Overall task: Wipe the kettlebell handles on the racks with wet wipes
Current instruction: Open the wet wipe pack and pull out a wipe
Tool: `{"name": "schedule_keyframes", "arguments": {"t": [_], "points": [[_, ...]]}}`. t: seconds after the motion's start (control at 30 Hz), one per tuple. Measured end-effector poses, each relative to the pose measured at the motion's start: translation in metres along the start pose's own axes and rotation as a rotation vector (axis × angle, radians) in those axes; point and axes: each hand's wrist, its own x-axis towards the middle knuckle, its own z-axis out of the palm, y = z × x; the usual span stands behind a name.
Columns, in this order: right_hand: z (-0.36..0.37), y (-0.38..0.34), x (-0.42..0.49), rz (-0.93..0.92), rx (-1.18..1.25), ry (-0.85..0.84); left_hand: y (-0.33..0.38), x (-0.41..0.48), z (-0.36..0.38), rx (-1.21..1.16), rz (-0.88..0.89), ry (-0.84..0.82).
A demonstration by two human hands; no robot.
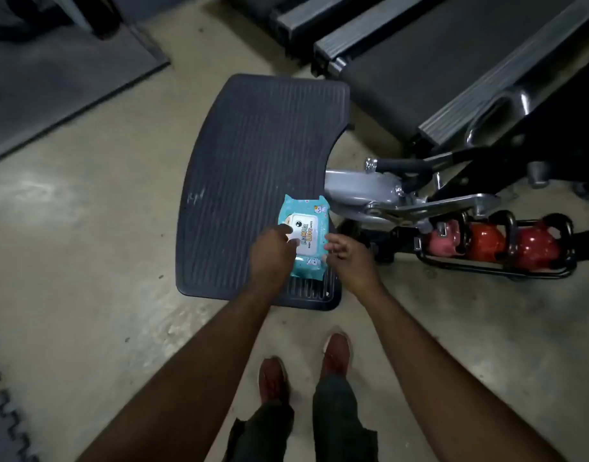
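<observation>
Concrete gym floor fills the head view, with a dark ribbed platform (pixel 253 181) at the centre and treadmill decks (pixel 429 61) toward one o'clock. A turquoise pack of wet wipes (pixel 308 228) lies flat on the platform's near right part, white label up. The left hand (pixel 271 250) rests on the pack's left side, fingertips curled onto the label as if working at its flap; whether they pinch a wipe cannot be told. The right hand (pixel 351 258) sits at the pack's right edge, fingers loosely curled, touching or nearly so.

The kettlebells (pixel 489 243), glossy red and pink with dark looped handles, stand in a low black wire rack (pixel 499 270) at three o'clock, well apart from the hands.

Likely the step in hand is opening the pack. It looks light and soft, so a pull without the right hand pinning it could drag it off the platform's edge, or bring out a clump of wipes.
</observation>
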Motion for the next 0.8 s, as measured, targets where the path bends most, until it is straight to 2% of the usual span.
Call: {"name": "schedule_keyframes", "arguments": {"t": [0.1, 0.23, 0.43, 0.63, 0.8], "points": [[-0.001, 0.001, 0.022, 0.019, -0.086, -0.086, 0.006, 0.012, 0.014, 0.033, 0.0, 0.024], [-0.003, 0.003, 0.033, 0.02, -0.121, -0.206, 0.013, 0.019, 0.029, 0.201, -0.008, 0.095], [-0.003, 0.013, 0.04, -0.037, -0.202, -0.19, 0.027, 0.025, 0.036, 0.29, -0.055, 0.158], [-0.004, 0.017, 0.043, -0.052, -0.369, -0.184, 0.029, 0.027, 0.037, 0.277, -0.083, 0.175], [-0.001, 0.019, 0.043, -0.035, -0.48, -0.19, 0.023, 0.027, 0.028, 0.138, -0.1, 0.201]]}}
